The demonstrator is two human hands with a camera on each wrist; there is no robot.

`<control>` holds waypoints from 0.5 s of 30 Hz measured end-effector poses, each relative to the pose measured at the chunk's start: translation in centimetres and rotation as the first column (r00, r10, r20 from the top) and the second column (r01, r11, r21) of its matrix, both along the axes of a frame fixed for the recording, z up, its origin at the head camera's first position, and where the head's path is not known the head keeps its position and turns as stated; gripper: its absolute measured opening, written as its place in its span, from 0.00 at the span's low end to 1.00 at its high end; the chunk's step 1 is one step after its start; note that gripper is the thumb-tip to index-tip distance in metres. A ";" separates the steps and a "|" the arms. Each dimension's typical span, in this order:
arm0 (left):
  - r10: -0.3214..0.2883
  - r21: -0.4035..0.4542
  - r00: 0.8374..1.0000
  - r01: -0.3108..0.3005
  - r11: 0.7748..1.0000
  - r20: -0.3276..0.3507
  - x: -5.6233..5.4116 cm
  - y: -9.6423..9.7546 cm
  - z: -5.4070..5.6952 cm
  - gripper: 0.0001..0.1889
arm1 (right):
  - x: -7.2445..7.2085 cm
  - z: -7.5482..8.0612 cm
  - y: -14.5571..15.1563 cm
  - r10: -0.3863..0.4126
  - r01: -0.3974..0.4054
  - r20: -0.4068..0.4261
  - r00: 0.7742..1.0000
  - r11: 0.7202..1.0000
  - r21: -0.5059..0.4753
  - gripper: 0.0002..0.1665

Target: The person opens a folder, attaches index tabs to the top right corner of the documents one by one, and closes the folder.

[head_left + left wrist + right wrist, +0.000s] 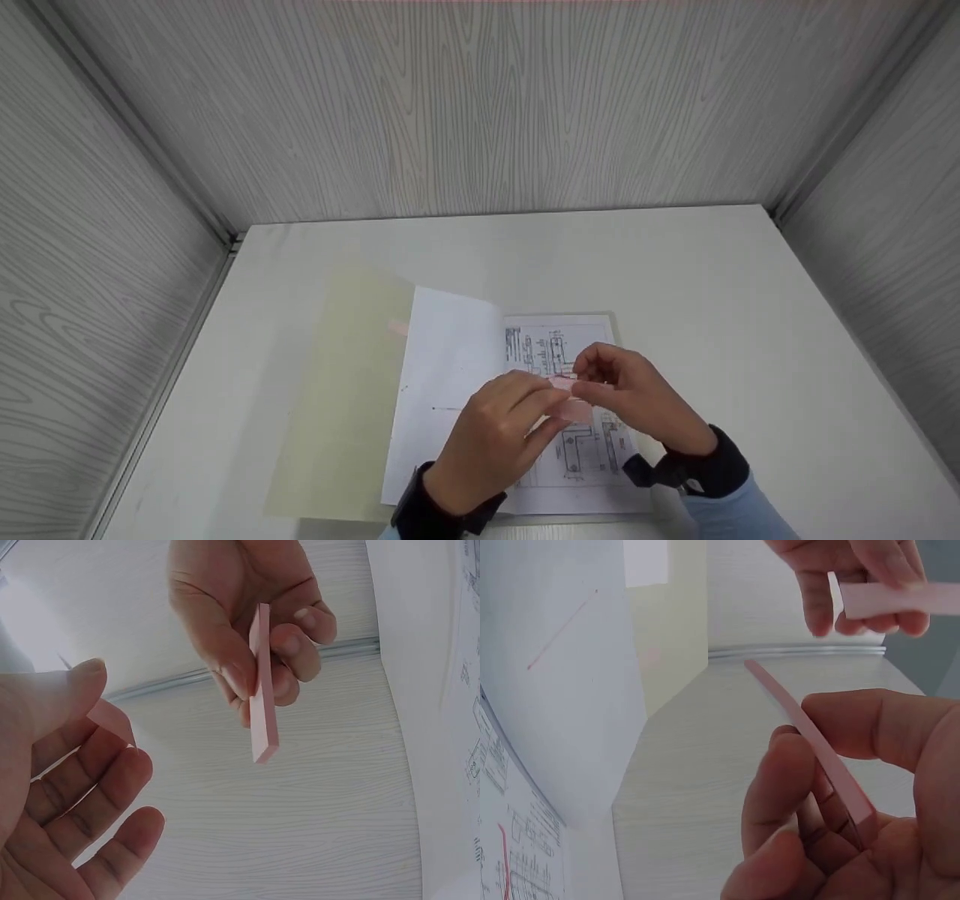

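Sticky note (112,721), pink, off the pad, is in the left hand (495,431): thumb and forefinger pinch it, other fingers loosely bent and apart. Pad (262,690), thicker, same pink, is in the right hand (637,390), thumb on one face, curled fingers on the other. In the head view both overlap the right-hand page of the open booklet (570,501), printed with drawings; height above the paper, can't tell. White page (450,352) is turned to the left, with the yellowish cover (337,397) beyond it. Pink tab (397,328) shows on the cover, by that page's edge.

Step looks like placing a page marker, my judgement. To do it well: keep the pinch light, off the glue strip; which end is sticky, can't tell. Keep note and pad apart so they don't re-stick. Best park the pad, then flatten the page with the free right hand. Line the note up square with the edge, touch the glue end down first, smooth outward. Likely risks: curl, crooked stick, covered drawing.
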State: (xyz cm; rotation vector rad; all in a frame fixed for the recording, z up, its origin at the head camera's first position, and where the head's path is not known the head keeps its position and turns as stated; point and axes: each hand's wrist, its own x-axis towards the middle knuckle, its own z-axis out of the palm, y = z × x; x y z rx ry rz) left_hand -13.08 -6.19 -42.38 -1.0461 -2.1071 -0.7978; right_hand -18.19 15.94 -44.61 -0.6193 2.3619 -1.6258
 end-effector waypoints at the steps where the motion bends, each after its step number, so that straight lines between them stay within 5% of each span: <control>1: 0.001 -0.003 1.000 -0.001 1.000 -0.003 0.0 0.0 0.0 0.10 | -0.4 -0.1 0.4 -0.017 0.017 0.004 1.000 1.000 -0.002 0.12; 5: 0.016 -0.016 1.000 -0.017 1.000 -0.015 0.1 0.1 0.0 0.10 | -2.4 -0.9 3.4 -0.144 0.144 0.034 0.989 0.989 -0.018 0.17; 9: 0.027 -0.018 0.999 -0.028 0.999 -0.025 0.0 0.1 -0.1 0.10 | -4.8 -2.2 7.8 -0.301 0.303 0.091 0.949 0.953 -0.007 0.21; 15: 0.041 -0.021 0.999 -0.041 0.999 -0.005 0.1 0.0 0.0 0.10 | -6.1 -4.4 15.7 -0.535 0.530 0.174 0.827 0.844 0.076 0.28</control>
